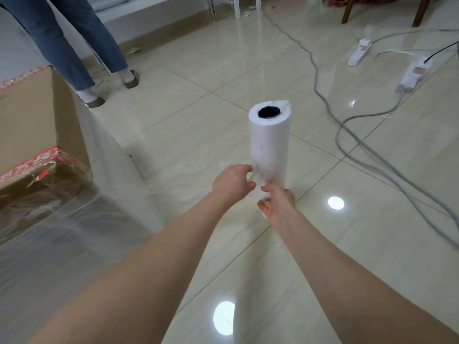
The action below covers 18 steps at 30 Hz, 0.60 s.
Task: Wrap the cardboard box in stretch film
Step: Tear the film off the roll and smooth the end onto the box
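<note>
Nearest the camera, two bare forearms stretch out over the glossy beige tiled floor (372, 194). The right hand (278, 203) has its fingers curled round the bottom end of the white roll of stretch film (269, 140). The left hand (232, 181) sits just beside it and a touch higher, with thumb and fingers curled onto the roll's lower left side. So both hands are gripping the roll, which is held upright with its dark hollow core facing up towards the camera.

Left of the roll, a clear sheet of film (116, 175) runs from it across to the brown cardboard box (32, 115) with red printed tape. The box is on the floor at the left edge of the shot, well apart from the roll. Its near lower part is already under shiny, wrinkly film, but the taller side further back looks like bare cardboard.

Right of the roll, grey cables (339, 135) snake across the tiles. Further back on that side are two white power strips (413, 74), lying near each other.

Behind the roll and to its left, past the box, a second person in blue jeans (72, 53) and brown flat shoes (94, 101) is standing. Way back on the roll's right, there's a pair of dark wooden chair legs (347, 11).
</note>
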Motion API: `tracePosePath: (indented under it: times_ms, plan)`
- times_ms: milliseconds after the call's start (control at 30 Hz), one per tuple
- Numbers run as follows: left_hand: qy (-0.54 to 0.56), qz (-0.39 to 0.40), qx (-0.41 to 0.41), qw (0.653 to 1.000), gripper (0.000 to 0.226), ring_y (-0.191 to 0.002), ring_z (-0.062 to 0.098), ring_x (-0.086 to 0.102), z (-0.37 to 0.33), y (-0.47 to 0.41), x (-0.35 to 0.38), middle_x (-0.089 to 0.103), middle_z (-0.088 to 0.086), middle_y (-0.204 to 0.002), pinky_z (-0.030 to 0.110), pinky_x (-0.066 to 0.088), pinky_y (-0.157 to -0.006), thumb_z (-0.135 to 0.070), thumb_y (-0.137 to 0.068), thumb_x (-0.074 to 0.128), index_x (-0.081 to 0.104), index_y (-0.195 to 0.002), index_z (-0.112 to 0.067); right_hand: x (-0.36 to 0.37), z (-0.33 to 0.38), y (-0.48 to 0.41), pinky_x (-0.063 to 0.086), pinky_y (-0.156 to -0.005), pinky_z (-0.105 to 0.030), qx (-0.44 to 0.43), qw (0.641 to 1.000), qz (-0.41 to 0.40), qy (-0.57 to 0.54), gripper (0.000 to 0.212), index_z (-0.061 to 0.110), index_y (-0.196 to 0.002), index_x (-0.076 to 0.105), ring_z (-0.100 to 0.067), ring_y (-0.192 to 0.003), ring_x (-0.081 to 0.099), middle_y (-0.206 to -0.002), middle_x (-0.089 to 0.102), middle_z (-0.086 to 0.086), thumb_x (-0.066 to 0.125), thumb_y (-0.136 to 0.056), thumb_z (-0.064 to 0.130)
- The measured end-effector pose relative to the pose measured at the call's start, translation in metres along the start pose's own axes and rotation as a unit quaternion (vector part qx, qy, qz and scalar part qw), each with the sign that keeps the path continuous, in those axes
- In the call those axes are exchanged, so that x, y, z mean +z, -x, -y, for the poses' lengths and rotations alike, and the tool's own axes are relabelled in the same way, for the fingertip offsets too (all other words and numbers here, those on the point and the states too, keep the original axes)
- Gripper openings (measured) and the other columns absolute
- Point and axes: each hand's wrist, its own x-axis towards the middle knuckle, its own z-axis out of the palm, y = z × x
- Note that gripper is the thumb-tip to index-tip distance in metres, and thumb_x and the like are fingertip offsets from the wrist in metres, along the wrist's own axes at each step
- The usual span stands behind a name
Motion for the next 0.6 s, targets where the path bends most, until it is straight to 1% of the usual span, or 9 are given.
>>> tracePosePath:
  times_ms: [67,167,267,333,400,467,533,567,600]
  plan:
    - [0.001,-0.004,0.0,1.0,0.023,-0.093,0.026,0.06,0.002,0.0,0.0,0.065,0.006,-0.092,0.033,0.046,-0.067,-0.017,-0.086,0.053,0.062,-0.107,-0.018,-0.001,-0.002,-0.004,0.045,-0.063,-0.03,-0.011,1.0,-0.01,0.014,0.049,0.003,-0.125,0.043,-0.027,-0.083,0.048,-0.108,0.049,-0.011,0.059,-0.079,-0.001]
    - [0.008,-0.003,0.004,1.0,0.027,-0.093,0.026,0.059,0.003,0.002,0.001,0.065,0.008,-0.093,0.032,0.045,-0.067,-0.015,-0.086,0.052,0.062,-0.111,-0.017,-0.001,-0.001,-0.009,0.047,-0.073,-0.033,-0.017,0.999,-0.013,0.026,0.047,0.003,-0.124,0.044,-0.027,-0.085,0.048,-0.106,0.049,-0.012,0.058,-0.08,-0.001]
    - [0.008,0.0,0.013,1.0,0.025,-0.094,0.027,0.059,0.003,0.002,0.002,0.064,0.008,-0.093,0.033,0.044,-0.068,-0.017,-0.088,0.053,0.06,-0.111,-0.014,-0.004,0.001,-0.012,0.05,-0.082,-0.035,-0.021,0.999,-0.011,0.036,0.046,0.003,-0.123,0.044,-0.026,-0.085,0.047,-0.106,0.05,-0.011,0.058,-0.08,-0.001]
    - [0.004,0.014,0.025,1.0,0.027,-0.095,0.026,0.059,0.004,0.002,0.002,0.064,0.007,-0.093,0.032,0.043,-0.068,-0.023,-0.089,0.056,0.059,-0.115,-0.017,-0.007,0.001,-0.012,0.048,-0.075,-0.033,-0.022,0.999,-0.002,0.046,0.046,0.005,-0.123,0.045,-0.026,-0.085,0.048,-0.108,0.053,-0.01,0.059,-0.079,0.0]
    - [-0.009,0.032,0.037,0.999,0.032,-0.097,0.023,0.058,0.006,0.004,0.003,0.064,0.005,-0.097,0.031,0.044,-0.07,-0.03,-0.089,0.06,0.058,-0.119,-0.019,-0.011,0.001,-0.008,0.045,-0.068,-0.031,-0.019,0.998,0.009,0.054,0.046,0.007,-0.122,0.046,-0.027,-0.083,0.047,-0.108,0.054,-0.01,0.061,-0.079,0.002]
    - [-0.024,0.025,0.036,0.999,0.03,-0.099,0.022,0.058,0.012,0.005,0.003,0.065,0.004,-0.102,0.032,0.046,-0.074,-0.032,-0.089,0.062,0.062,-0.116,-0.018,-0.014,0.003,-0.003,0.043,-0.062,-0.029,-0.01,0.998,0.016,0.057,0.043,0.007,-0.119,0.049,-0.026,-0.079,0.041,-0.102,0.054,-0.01,0.064,-0.079,0.005]
    - [-0.018,0.006,0.031,0.999,0.022,-0.097,0.024,0.061,0.021,0.006,0.003,0.067,0.005,-0.099,0.032,0.048,-0.075,-0.029,-0.09,0.061,0.07,-0.105,-0.016,-0.019,0.002,0.0,0.047,-0.063,-0.028,0.003,0.998,0.006,0.069,0.035,0.005,-0.114,0.053,-0.025,-0.069,0.039,-0.091,0.052,-0.008,0.066,-0.081,0.007]
    - [-0.013,-0.003,0.029,0.999,0.02,-0.095,0.024,0.062,0.024,0.007,0.002,0.069,0.005,-0.097,0.031,0.048,-0.075,-0.027,-0.09,0.06,0.072,-0.1,-0.014,-0.021,0.002,0.003,0.05,-0.066,-0.03,0.004,0.996,-0.009,0.088,0.03,0.004,-0.109,0.056,-0.024,-0.065,0.043,-0.086,0.052,-0.007,0.066,-0.082,0.009]
    - [-0.013,-0.009,0.027,1.0,0.02,-0.094,0.025,0.062,0.026,0.008,0.001,0.069,0.006,-0.096,0.031,0.047,-0.074,-0.027,-0.09,0.06,0.073,-0.098,-0.014,-0.022,0.0,0.007,0.052,-0.069,-0.033,-0.012,0.991,-0.031,0.129,0.022,0.004,-0.102,0.06,-0.024,-0.064,0.049,-0.083,0.055,-0.007,0.066,-0.082,0.011]
